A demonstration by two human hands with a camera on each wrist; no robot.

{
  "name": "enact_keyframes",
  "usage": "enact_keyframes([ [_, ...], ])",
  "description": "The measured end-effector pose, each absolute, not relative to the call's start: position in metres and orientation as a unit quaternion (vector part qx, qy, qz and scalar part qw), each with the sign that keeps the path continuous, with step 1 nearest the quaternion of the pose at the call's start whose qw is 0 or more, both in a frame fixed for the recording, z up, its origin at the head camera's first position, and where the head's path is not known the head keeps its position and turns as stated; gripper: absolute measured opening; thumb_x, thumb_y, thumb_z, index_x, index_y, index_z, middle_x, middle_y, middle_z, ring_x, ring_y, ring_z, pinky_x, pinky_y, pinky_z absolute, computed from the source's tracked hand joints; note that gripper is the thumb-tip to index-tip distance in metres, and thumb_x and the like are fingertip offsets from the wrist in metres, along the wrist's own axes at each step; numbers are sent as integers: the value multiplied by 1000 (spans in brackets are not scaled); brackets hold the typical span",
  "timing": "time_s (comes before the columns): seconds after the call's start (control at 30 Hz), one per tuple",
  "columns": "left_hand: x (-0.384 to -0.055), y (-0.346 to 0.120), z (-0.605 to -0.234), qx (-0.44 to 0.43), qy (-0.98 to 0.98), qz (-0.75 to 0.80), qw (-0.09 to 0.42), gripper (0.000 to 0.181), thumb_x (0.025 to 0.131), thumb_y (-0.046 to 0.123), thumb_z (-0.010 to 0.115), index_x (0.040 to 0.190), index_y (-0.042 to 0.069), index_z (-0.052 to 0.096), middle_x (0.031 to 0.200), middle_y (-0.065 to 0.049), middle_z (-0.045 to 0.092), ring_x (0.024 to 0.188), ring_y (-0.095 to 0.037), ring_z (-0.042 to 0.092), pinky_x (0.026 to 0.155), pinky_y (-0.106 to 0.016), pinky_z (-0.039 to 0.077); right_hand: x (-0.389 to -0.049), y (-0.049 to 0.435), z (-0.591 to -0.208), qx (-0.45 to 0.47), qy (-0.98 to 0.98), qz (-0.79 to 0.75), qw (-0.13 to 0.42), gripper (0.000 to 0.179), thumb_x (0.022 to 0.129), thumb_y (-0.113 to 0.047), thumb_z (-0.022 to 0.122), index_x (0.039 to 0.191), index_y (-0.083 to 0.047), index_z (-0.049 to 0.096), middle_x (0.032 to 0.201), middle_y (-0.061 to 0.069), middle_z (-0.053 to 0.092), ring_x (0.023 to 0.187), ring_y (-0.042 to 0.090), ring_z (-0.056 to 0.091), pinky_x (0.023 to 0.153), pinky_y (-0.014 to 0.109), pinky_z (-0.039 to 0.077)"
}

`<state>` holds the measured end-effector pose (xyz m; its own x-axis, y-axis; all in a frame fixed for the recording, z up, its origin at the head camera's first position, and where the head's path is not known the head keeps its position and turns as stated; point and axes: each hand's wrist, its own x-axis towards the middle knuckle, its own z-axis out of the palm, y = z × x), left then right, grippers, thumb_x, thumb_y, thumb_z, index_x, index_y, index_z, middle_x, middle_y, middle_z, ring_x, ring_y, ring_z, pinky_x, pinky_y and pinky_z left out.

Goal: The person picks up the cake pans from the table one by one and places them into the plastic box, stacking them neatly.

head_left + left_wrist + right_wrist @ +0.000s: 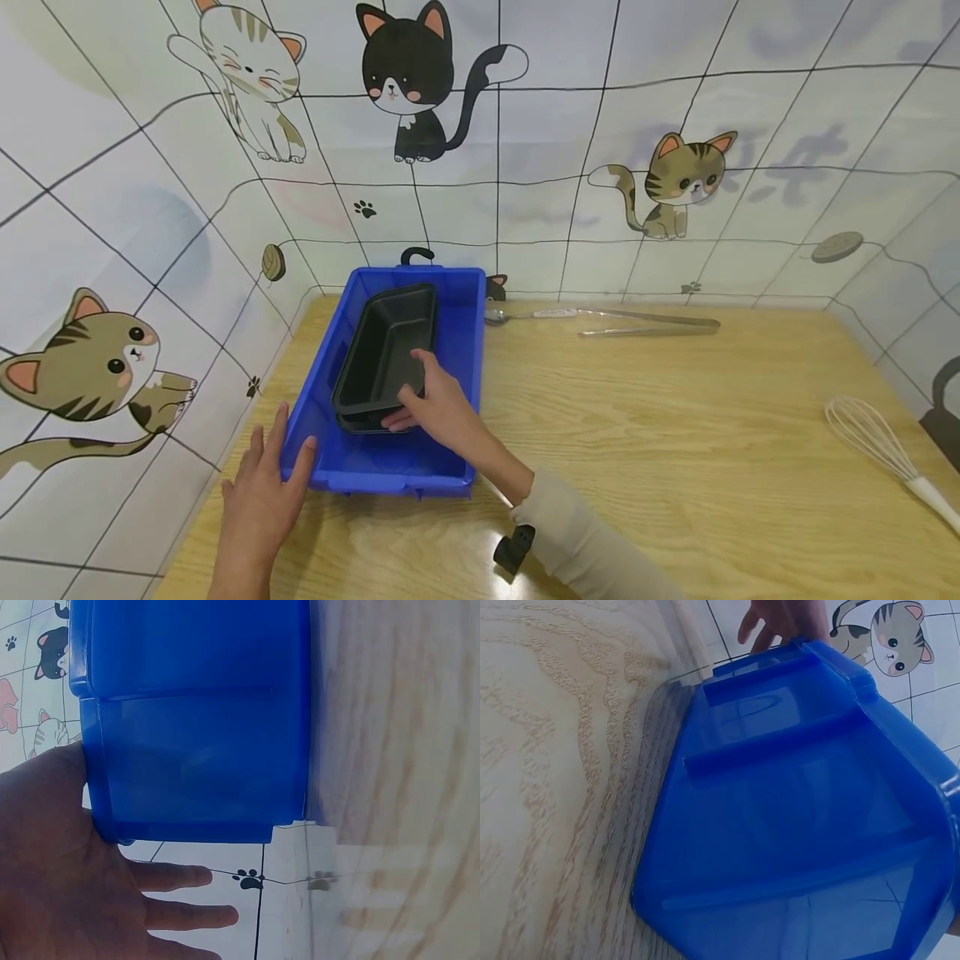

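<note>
Two black loaf pans (390, 350), one nested over the other, sit inside a blue plastic bin (401, 482) at the left of the table. My right hand (442, 404) reaches over the bin's right side and grips the pans' near right corner, with fingertips on both sides of the upper rim. Beside the bin's near left corner is my left hand (262, 487), its fingers spread along the outside and its thumb near the rim. In the left wrist view, the left hand (67, 862) has straight fingers past the bin's end wall (187, 765).
Behind and right of the bin lie a spoon (497, 317) and metal tongs (648, 321), along the wall. A white-handled whisk (873, 433) is at the table's right, near a dark object (943, 417) at the edge. Cat-printed tile sheeting (540, 200) encloses the table.
</note>
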<state>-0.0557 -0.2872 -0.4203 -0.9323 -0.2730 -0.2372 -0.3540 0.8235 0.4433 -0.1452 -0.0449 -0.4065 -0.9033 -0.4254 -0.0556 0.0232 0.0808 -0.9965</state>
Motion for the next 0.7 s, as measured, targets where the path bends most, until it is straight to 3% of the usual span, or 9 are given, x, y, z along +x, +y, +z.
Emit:
enact_keyframes([
  [0.1,-58,-288,-420,-161,951,251,82,82,115,61,31,178,23,-5,178,-38,-1,161,-66,9,122,-88,3,-145,-46,-405,-150,741,-636,155,66,112,-5,50,172,-2,23,85,24,81,77,37,83,84,37,68],
  [0.17,-59,-288,-419,-158,951,254,83,82,115,62,31,177,23,-6,178,-38,-1,161,-66,9,122,-89,3,-144,-46,-404,-153,759,-616,143,68,112,-3,51,173,-1,20,117,32,78,74,36,82,80,34,66],
  [0.2,-60,-288,-419,-156,951,255,82,82,115,62,31,177,23,-6,177,-38,-1,161,-66,9,122,-89,3,-144,-47,-403,-154,769,-605,138,69,112,-2,51,173,0,19,138,36,69,73,35,81,76,33,65],
  [0.27,-62,-289,-419,-154,951,256,81,82,115,62,31,177,23,-6,177,-38,-1,161,-66,9,122,-89,3,-143,-48,-403,-154,785,-584,136,73,112,1,52,174,0,14,173,36,30,74,35,81,68,31,61],
  [0.33,-63,-289,-420,-154,951,256,81,82,116,62,31,177,23,-7,178,-38,-1,162,-65,10,122,-89,3,-143,-49,-403,-151,796,-570,140,77,111,4,52,175,-2,9,182,29,-8,75,35,80,62,31,59],
  [0.37,-62,-289,-420,-153,951,256,82,82,116,61,31,177,23,-7,177,-38,0,161,-66,10,121,-89,3,-142,-49,-403,-148,803,-560,143,80,111,5,52,176,-3,6,182,27,-12,74,33,80,59,31,58],
  [0.6,-61,-289,-417,-151,960,212,99,83,116,62,30,177,19,-3,174,-44,2,156,-73,12,118,-93,4,-141,-53,-405,-128,842,-506,138,91,109,8,52,177,-12,-6,181,25,-17,52,16,68,52,27,57],
  [0.67,-61,-289,-411,-146,967,185,97,83,116,59,31,177,11,0,172,-46,2,154,-76,9,117,-93,4,-140,-51,-400,-146,860,-477,110,86,111,3,54,177,-9,0,182,27,-9,51,16,67,51,28,57],
  [0.7,-61,-289,-408,-134,972,171,85,81,117,55,33,176,6,4,171,-48,4,153,-77,9,117,-93,6,-140,-47,-396,-166,870,-455,86,81,112,-1,54,177,-6,7,182,29,0,62,20,74,59,30,62],
])
